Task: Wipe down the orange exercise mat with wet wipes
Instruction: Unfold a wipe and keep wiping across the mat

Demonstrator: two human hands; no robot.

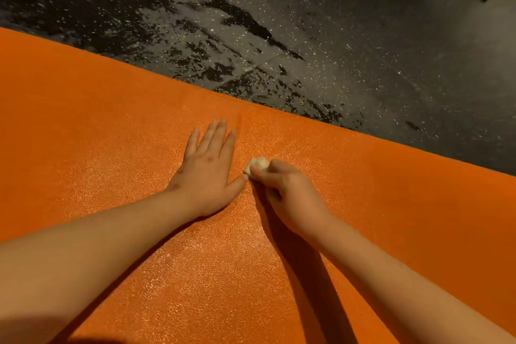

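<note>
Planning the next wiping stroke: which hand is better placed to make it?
The right hand: it grips the balled-up white wet wipe against the orange textured exercise mat. The left hand lies flat and empty, bracing the mat.

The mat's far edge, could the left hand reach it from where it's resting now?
Probably yes. The left hand lies flat on the mat, fingers pointing toward the far edge, with only bare mat between. The right hand, holding the wipe, sits beside it.
</note>
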